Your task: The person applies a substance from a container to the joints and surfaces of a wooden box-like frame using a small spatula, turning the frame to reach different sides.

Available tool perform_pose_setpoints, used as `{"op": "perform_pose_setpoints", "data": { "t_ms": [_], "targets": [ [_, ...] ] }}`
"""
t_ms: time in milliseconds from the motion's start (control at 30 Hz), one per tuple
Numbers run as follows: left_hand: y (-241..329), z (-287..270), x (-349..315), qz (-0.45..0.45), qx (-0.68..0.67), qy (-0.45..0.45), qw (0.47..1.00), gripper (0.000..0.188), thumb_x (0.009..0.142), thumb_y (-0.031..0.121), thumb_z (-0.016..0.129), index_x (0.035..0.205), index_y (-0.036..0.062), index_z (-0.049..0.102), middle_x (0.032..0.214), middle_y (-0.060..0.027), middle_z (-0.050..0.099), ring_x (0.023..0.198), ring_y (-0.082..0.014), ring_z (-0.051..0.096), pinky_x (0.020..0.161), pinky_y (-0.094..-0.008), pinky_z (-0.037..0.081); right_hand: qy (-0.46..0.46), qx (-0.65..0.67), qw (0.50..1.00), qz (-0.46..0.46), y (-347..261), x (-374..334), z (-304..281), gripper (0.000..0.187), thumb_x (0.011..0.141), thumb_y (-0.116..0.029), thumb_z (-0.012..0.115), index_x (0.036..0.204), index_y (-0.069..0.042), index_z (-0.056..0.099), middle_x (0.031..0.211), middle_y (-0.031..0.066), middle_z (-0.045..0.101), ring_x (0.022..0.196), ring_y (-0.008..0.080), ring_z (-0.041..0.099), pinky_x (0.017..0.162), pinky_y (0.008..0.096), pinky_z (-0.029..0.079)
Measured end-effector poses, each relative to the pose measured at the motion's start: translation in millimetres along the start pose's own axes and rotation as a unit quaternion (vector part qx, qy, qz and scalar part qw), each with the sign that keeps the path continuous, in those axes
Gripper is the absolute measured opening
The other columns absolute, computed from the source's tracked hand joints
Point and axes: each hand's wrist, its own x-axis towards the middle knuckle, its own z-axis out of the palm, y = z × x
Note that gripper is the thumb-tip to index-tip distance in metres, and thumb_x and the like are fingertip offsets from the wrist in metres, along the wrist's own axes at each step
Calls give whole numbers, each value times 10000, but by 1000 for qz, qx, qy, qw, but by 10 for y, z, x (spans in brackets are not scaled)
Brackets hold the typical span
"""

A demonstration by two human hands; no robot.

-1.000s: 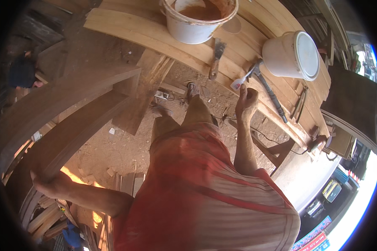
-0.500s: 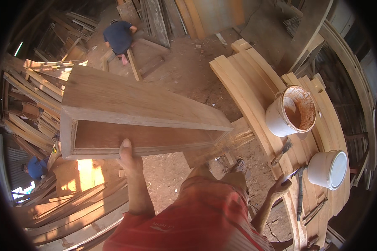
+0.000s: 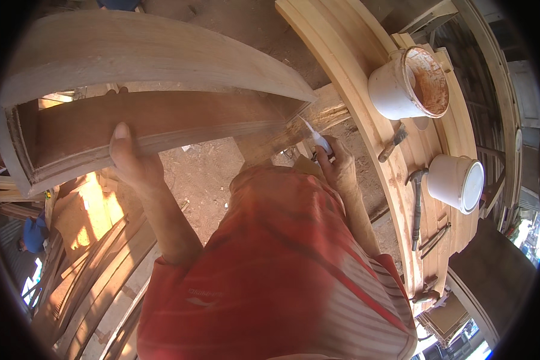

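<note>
1. The long wooden frame piece point(image 3: 156, 90), a channel of boards with a darker inner face, fills the far left of the view and runs from the far left edge toward the middle. It looks stiff, bulky and probably heavy, so it should not flex but may swing at its free end; the firm places to take it are the long lower edge and the boxed end at the left.
2. The curved wooden workpiece point(image 3: 366, 120) arcs down the right side and carries the smaller things.
3. An open white bucket point(image 3: 405, 84) with brown paste inside stands on it at the far right; a lidded white bucket point(image 3: 456, 183) stands nearer.
4. The left hand point(image 3: 132, 162) is clasped on the frame's lower edge, thumb laid up along the darker face.
5. The right hand point(image 3: 339, 165), near the frame's right end, is closed around a small white-tipped tool point(image 3: 315, 137).
6. A hammer point(image 3: 416, 207) lies just left of the lidded bucket.
</note>
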Motion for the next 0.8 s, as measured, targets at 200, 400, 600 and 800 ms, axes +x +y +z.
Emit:
{"op": "perform_pose_setpoints", "data": {
  "t_ms": [200,400,600,800],
  "targets": [
    [95,44,22,-22,-62,-2,998,655,861,276,577,1404,-76,479,1372,-194,553,1278,-288,534,1109,-439,398,-64,24,997,24,-65,265,228,186,928,-122,669,1083,-21,651,907,203,663,752,371,667,659,449,525],
    [-115,-86,-14,66,-52,7,996,462,937,193,569,1320,-60,521,1282,-196,600,1140,-287,596,983,-409,493,-48,0,997,-52,83,465,494,202,970,-204,639,1041,-15,643,748,198,641,658,348,665,601,425,510],
    [-418,-321,-115,177,-13,23,984,373,959,-24,648,1304,28,514,1197,-213,645,990,-315,683,849,-394,603,-27,10,998,-49,36,566,572,215,958,-207,645,994,4,631,734,214,630,649,369,655,597,438,502],
    [-303,-320,-124,248,115,-49,961,438,941,-60,658,1329,52,488,1213,-219,634,1030,-323,674,866,-404,604,-18,12,998,-64,11,658,597,229,949,-224,649,1028,-9,650,760,215,652,691,396,673,627,447,519]
  ]
}}
